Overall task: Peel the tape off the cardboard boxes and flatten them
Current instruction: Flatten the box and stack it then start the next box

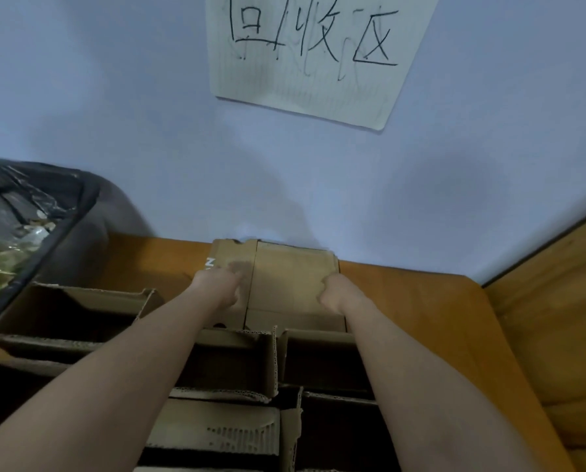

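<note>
My left hand [216, 286] and right hand [336, 294] press a flattened box [284, 277] against the table [421, 301] by the wall, finger positions unclear; next, an open box [322, 359] needs flattening.

A cream paper sheet [315, 56] on the blue wall [114, 97], at twelve o'clock, says "回收区" in black pen strokes.

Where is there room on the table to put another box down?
Bare wooden tabletop shows right of the flattened cardboard, up to the wall. A smaller patch lies between the bin and the cardboard. Near the person, open boxes crowd it.
</note>
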The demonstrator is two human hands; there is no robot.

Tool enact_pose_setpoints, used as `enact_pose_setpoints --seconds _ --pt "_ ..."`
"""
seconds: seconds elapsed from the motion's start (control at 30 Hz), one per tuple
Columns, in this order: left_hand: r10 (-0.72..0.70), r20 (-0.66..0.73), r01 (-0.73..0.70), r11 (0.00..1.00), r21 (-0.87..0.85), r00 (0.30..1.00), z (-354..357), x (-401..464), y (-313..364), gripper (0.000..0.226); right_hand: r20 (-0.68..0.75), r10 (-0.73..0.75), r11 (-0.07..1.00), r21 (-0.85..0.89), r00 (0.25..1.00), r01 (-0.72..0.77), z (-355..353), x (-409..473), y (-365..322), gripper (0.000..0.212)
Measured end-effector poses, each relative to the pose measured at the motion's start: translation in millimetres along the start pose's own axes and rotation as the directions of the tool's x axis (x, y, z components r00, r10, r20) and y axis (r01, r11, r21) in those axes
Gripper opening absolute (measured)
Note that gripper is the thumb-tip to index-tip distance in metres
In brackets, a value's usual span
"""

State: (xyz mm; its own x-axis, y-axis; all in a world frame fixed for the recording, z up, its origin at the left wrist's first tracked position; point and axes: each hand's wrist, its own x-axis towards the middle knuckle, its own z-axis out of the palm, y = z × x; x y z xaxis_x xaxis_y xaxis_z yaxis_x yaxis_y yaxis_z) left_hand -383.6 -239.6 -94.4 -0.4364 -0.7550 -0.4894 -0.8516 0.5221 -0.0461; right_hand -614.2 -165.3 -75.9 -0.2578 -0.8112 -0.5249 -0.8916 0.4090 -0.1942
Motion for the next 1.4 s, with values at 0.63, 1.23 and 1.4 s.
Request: enact_pose_setpoints --seconds 0.63,1.23,1.4 --pt "0.190 -0.245 -0.198 0.980 -0.007 0.951 -70 -208 93 0.065 -0.310 -0.119 0.993 -0.040 0.943 0.112 -43 -220 5 0.026" --pt "0.213 -0.090 -0.196 0.967 0.165 0.973 38 -201 191 0.116 -0.050 -0.020 0.999 -0.047 0.999 0.017 77 -242 108 0.120" --pt "0.223 -0.218 -0.144 0.933 0.329 0.950 51 -204 203 0.093 -0.053 -0.026 0.996 -0.086 0.998 0.021 94 -238 110 0.121"
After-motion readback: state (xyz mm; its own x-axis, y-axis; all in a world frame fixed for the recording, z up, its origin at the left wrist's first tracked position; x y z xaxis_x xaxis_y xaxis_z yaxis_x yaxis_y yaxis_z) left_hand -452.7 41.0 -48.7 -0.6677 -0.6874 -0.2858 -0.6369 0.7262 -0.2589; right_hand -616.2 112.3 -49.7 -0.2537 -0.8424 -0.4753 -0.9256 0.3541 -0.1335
